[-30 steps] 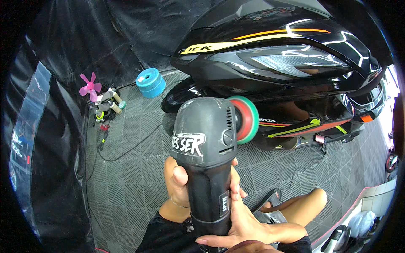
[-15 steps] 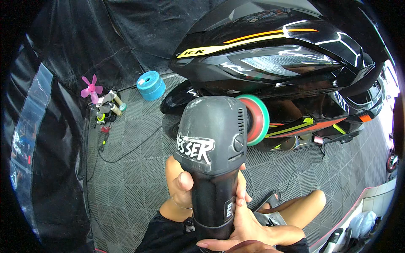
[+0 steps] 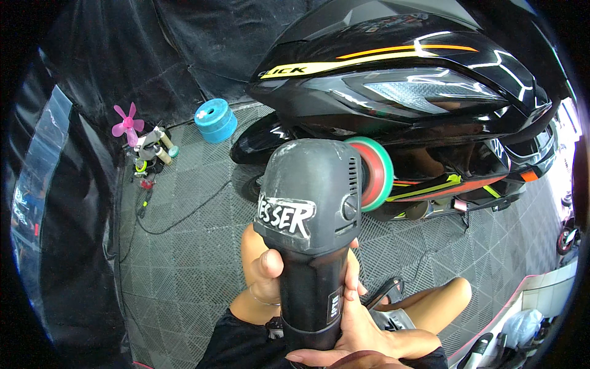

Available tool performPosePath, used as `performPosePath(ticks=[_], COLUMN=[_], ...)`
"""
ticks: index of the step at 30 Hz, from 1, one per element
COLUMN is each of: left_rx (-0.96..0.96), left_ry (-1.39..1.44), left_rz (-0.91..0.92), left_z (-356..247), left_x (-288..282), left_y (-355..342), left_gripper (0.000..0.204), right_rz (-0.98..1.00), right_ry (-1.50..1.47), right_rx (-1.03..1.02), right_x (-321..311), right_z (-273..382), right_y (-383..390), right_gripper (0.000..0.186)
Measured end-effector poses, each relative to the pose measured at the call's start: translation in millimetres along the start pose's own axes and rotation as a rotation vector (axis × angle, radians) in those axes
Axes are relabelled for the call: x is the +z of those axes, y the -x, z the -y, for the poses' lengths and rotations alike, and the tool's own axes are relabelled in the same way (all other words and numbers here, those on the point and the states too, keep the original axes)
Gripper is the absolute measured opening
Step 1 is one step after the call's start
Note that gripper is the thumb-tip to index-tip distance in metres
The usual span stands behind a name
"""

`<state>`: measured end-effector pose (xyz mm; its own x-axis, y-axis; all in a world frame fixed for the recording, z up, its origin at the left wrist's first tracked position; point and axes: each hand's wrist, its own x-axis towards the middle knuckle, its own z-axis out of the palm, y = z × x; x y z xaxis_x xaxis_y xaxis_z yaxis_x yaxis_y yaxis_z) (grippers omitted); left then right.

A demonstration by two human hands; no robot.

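Note:
I hold a black electric polisher (image 3: 301, 197) upright in the middle of the view, close to me. A round pad (image 3: 377, 175), red with a green rim, sits on its right side, turned toward the scooter. My left hand (image 3: 265, 273) is closed on the left of the polisher's body, partly hidden behind it. From the lower right my right hand (image 3: 353, 326) wraps the lower handle, thumb across its bottom end. Beyond the tool stands a glossy black scooter (image 3: 344, 83) with yellow and orange stripes. Whether the pad touches its panel I cannot tell.
Left on the grey grid floor (image 3: 178, 264) are a pink-bladed fan (image 3: 128, 124), small bottles (image 3: 163, 155) and a black cable (image 3: 184, 216). A blue round container (image 3: 216, 121) stands by the black curtain (image 3: 184, 43). A clear plastic bag (image 3: 522, 326) lies lower right.
The view has shifted a little: the scooter appears slightly further right, the fan and blue container slightly further left. Both hands keep the same hold on the polisher.

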<state>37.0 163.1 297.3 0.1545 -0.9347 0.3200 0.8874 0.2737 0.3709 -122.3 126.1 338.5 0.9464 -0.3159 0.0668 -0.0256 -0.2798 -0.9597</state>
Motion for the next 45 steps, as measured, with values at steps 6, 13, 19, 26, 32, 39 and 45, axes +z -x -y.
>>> performPosePath(ticks=[6, 13, 19, 26, 32, 39, 45], left_rx=[-0.007, -0.009, -0.004, 0.009, -0.033, -0.011, 0.078], left_ry=[-0.008, 0.012, 0.025, 0.083, 0.026, 0.136, 0.071], left_rz=[-0.049, -0.020, -0.068, -0.070, -0.101, -0.054, -0.156], left_z=[-6.1, -16.4, -23.1, -37.2, -36.5, -49.1, -68.5], left_x=[-10.3, -30.7, -35.6, -52.5, -47.4, -73.0, -74.1], left_y=[4.5, 5.5, 4.9, 2.9, 11.5, 7.1, -10.0], left_gripper=[0.101, 0.103, 0.105, 0.105, 0.092, 0.096, 0.104], right_rz=[0.040, 0.126, 0.144, 0.052, 0.017, 0.079, 0.017], right_ry=[0.063, -0.015, 0.002, -0.124, -0.188, -0.049, 0.056], right_rx=[-0.197, -0.085, -0.112, -0.033, 0.003, -0.132, -0.211], right_x=[1.9, 5.8, 9.6, 20.7, 42.3, 34.9, 35.3], right_z=[-12.1, -23.3, -31.3, -29.6, -45.7, -42.3, -36.3], right_y=[-11.2, -27.3, -35.4, -54.0, -41.6, -69.5, -95.5], right_gripper=[0.141, 0.136, 0.140, 0.132, 0.125, 0.130, 0.128])
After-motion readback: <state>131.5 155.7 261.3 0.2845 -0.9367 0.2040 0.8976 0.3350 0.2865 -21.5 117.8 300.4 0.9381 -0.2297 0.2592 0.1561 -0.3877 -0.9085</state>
